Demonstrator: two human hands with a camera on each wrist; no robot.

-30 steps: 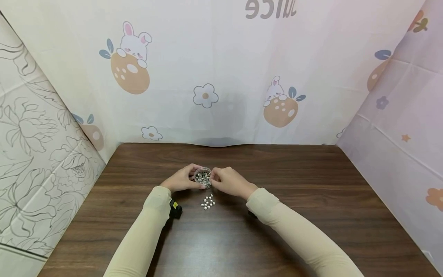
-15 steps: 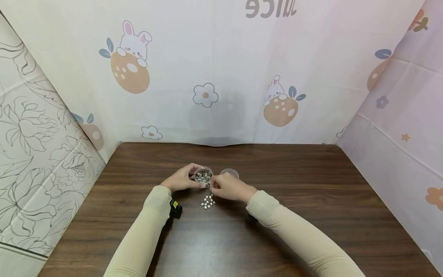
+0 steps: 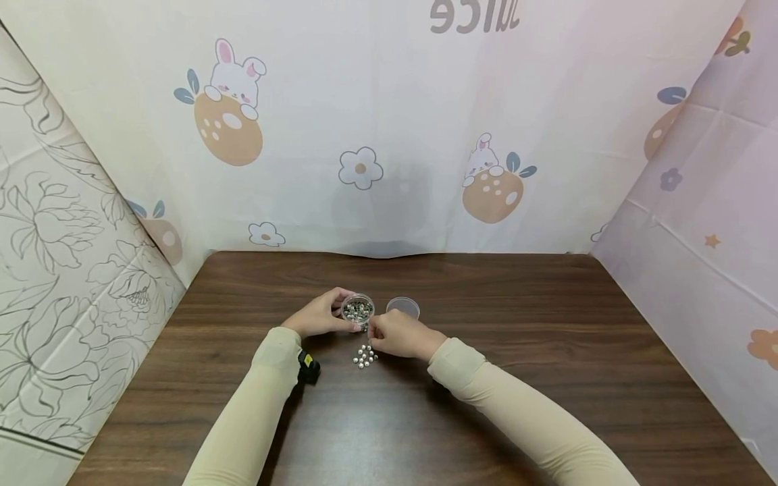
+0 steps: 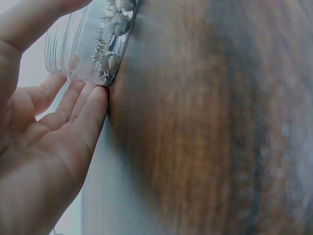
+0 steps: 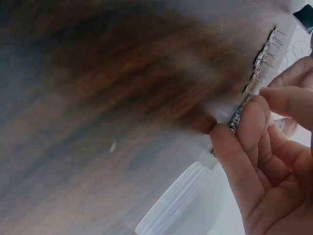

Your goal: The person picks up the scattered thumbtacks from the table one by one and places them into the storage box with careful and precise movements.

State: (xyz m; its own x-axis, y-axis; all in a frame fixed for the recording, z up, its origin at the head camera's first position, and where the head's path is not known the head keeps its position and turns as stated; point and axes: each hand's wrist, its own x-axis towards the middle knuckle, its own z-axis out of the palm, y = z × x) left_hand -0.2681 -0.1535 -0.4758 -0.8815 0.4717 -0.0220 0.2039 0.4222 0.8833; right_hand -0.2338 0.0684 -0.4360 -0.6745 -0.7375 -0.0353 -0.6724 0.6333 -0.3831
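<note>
My left hand (image 3: 319, 315) holds a clear round jar (image 3: 358, 298) on the table, its thumb and fingers wrapped around the side. Silver thumbtacks (image 3: 357, 312) fill much of the jar; their spikes and domed heads show through its wall (image 4: 78, 36) in the left wrist view. My right hand (image 3: 401, 334) is just right of the jar, thumb and forefinger pinched together low over the table. Between the tips a thumbtack is mostly hidden. Close in front lies a small group of thumbtacks (image 3: 363, 358), points up in the right wrist view (image 5: 264, 61).
Behind my right hand a clear round lid (image 3: 403, 307) lies on the dark wooden table (image 3: 516, 324). A black wrist camera (image 3: 308, 368) sits under my left sleeve. Patterned curtains (image 3: 389, 121) stand at the back and sides.
My right hand has moved from the jar's rim down toward me, to the edge of the thumbtack group, uncovering the lid behind it. The left hand and jar have stayed in place.
</note>
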